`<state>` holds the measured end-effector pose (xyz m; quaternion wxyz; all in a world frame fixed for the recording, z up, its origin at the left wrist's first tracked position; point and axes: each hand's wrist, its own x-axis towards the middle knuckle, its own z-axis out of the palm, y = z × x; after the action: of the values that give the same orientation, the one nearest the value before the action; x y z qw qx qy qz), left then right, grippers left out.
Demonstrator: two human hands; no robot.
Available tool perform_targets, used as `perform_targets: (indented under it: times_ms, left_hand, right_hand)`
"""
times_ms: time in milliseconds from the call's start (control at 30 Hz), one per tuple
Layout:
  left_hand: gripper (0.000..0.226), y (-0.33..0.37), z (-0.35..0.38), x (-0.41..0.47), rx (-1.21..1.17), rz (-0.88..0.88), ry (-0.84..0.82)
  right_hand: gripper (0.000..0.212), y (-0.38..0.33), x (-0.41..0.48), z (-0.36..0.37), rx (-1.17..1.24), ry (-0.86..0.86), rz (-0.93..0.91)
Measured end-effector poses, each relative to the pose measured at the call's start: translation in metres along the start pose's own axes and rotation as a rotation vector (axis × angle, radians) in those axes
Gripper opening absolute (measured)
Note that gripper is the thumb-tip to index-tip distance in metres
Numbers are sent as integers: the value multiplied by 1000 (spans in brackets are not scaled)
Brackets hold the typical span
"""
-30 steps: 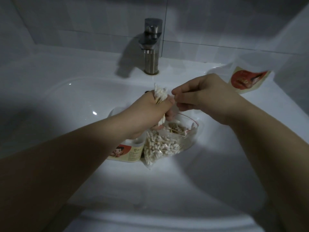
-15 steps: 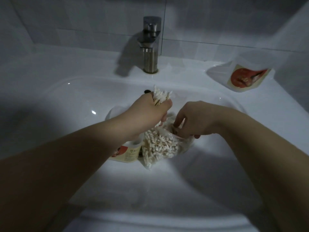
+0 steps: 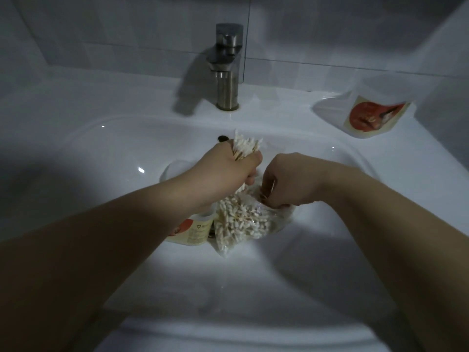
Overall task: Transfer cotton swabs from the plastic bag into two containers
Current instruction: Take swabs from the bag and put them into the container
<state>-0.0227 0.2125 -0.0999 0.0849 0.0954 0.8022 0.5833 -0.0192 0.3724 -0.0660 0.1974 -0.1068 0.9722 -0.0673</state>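
A clear plastic bag (image 3: 243,224) full of cotton swabs lies in the basin of the white sink (image 3: 106,153). My left hand (image 3: 228,168) grips a bundle of cotton swabs (image 3: 245,148) upright above the bag. My right hand (image 3: 289,181) has its curled fingers down in the bag's mouth, pinching at swabs there. A container with a red and cream label (image 3: 193,229) lies in the basin under my left forearm, mostly hidden. A second labelled container (image 3: 368,115) lies on its side on the sink's rim at the back right.
A steel tap (image 3: 228,67) stands at the back middle of the sink, with the overflow hole (image 3: 223,138) just behind my left hand. Grey tiled walls close in the back and right. The lighting is dim.
My right hand has come down from beside the bundle into the bag's mouth. My left hand has kept hold of the bundle and barely moved.
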Motion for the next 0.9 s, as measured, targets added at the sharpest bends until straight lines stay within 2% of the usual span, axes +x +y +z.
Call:
perform_targets:
  times_ms: [100, 167, 233, 400, 700, 900]
  left_hand:
    - [36, 0, -1, 0, 38, 21, 7]
    - [34, 1, -1, -1, 72, 28, 12]
    - [27, 1, -1, -3, 58, 25, 17]
    - [55, 2, 1, -5, 25, 19, 12]
    - [23, 1, 3, -6, 89, 94, -63]
    - [20, -1, 2, -6, 84, 159, -119]
  right_hand:
    - [12, 2, -4, -5, 0, 75, -3]
    - [9, 6, -8, -11, 92, 146, -6]
    - [14, 12, -13, -17, 232, 194, -22]
    - [12, 20, -15, -22, 421, 305, -40]
    - [10, 22, -17, -23, 519, 325, -38]
    - [11, 21, -19, -23, 582, 380, -57]
